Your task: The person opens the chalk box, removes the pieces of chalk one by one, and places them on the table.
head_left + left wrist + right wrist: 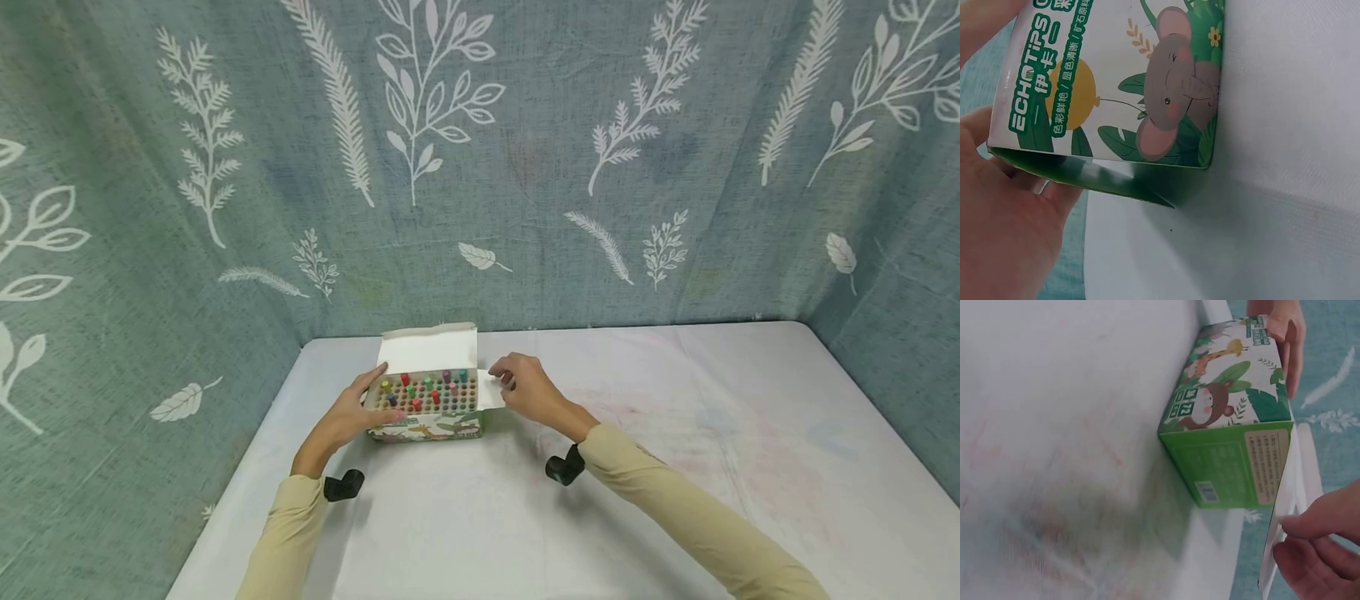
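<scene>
The box (427,429) is standing on the desk (450,517), near the far left corner, its long axis running left to right, roughly along the far edge. Its long front, printed with animals, is facing the near edge; its green end, bearing a barcode, is facing the right edge. The lid (427,350) is leaning back toward the far edge, and capped pens (436,397) in several colours are standing upright in some of the holes. The left hand (352,412) is gripping the box's left end, thumb lying along the front and fingers reaching round the end. The right hand (534,392) is hovering at the flap (489,396) sticking out from the right end, its fingers curling with little gap to the thumb; whether they are pinching the flap, I cannot tell. White cloth is covering the desk, showing faint pink and bluish stains. A blue-green curtain (525,167) patterned with white leaves is hanging behind the far edge and along both sides.
</scene>
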`<state>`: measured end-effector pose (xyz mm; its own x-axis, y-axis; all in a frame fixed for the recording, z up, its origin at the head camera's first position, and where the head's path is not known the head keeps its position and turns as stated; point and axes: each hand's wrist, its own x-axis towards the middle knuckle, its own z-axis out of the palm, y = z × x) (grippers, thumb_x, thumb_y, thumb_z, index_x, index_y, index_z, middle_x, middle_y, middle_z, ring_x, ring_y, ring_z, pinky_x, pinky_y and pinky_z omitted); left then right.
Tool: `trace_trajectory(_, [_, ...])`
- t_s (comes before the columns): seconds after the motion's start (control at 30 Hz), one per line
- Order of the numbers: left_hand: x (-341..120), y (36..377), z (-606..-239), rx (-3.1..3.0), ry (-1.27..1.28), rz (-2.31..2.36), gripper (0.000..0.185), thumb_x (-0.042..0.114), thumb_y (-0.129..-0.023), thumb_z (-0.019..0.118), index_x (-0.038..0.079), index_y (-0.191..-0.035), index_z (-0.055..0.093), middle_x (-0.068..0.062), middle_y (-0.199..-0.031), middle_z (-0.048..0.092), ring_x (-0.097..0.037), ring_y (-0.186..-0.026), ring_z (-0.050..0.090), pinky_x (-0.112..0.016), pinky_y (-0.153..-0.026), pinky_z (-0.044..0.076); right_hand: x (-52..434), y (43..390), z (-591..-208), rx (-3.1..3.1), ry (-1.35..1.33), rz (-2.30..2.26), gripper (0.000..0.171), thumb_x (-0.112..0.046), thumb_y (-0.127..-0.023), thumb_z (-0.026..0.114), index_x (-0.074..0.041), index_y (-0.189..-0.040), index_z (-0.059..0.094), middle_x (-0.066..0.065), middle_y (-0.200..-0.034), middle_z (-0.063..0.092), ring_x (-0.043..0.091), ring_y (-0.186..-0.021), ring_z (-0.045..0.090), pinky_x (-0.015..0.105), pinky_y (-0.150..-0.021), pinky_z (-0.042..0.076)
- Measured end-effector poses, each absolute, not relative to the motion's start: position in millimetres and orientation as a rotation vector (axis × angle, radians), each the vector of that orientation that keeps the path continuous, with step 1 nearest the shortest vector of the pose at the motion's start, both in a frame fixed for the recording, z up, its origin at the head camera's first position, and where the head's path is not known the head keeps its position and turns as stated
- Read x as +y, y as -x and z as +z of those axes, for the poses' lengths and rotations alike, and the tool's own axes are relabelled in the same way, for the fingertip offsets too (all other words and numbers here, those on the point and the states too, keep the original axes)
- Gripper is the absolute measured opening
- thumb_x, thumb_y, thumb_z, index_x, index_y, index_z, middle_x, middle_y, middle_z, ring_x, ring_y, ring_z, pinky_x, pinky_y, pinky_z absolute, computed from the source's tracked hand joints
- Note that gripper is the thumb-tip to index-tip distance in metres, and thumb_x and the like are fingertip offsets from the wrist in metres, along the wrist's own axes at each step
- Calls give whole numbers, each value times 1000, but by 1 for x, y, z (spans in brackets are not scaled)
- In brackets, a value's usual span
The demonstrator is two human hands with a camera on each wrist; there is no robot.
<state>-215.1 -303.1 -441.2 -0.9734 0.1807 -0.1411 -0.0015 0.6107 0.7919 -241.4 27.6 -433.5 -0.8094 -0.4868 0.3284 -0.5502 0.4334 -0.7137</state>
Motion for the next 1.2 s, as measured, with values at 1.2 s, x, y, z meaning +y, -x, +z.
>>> trace_trajectory(1.2, [-304,214,-452,2628,-99,1379,97,41,-77,78,31,-152,17,-11,-157,7,-45,-140,6,-68,-99,23,-34,254,-411,-2722,-1217,1076,15,2,-86,65,1,-100,69,15,-99,63,26,-89,60,27,-73,49])
